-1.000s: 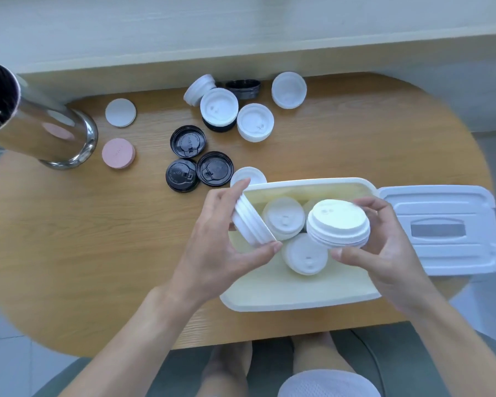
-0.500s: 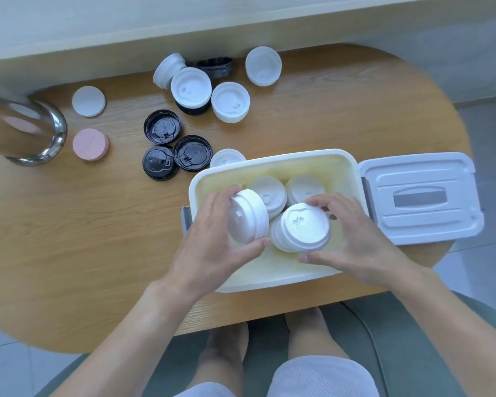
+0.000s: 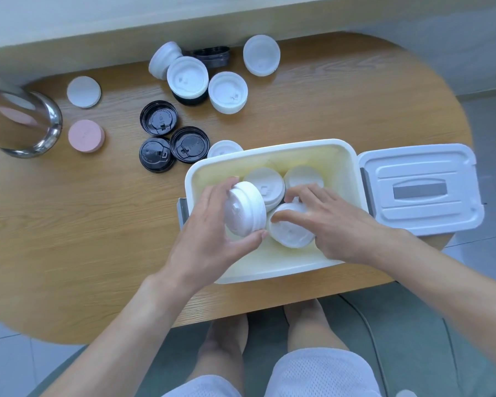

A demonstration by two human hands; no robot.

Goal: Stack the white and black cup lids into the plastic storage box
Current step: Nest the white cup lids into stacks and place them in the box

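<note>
The white plastic storage box (image 3: 344,156) stands open on the wooden table, near its front edge. My left hand (image 3: 209,236) grips a tilted stack of white lids (image 3: 245,209) over the box's left side. My right hand (image 3: 330,222) lies over another stack of white lids (image 3: 291,232) low inside the box, fingers curled round its top. Two more white lid stacks (image 3: 265,186) (image 3: 302,176) sit at the back of the box. Three black lids (image 3: 158,118) (image 3: 154,154) (image 3: 189,144) lie left of the box, and several white lid stacks (image 3: 227,91) stand farther back.
The box's cover (image 3: 418,190) lies flat to the right of the box. A steel cylinder (image 3: 20,124) stands at the left edge, beside a pink disc (image 3: 86,136) and a white disc (image 3: 83,91). A single white lid (image 3: 222,149) touches the box's back left corner.
My right hand has lowered its stack of white lids into the box and now covers it. My left hand has brought its tilted stack lower and closer to the box.
</note>
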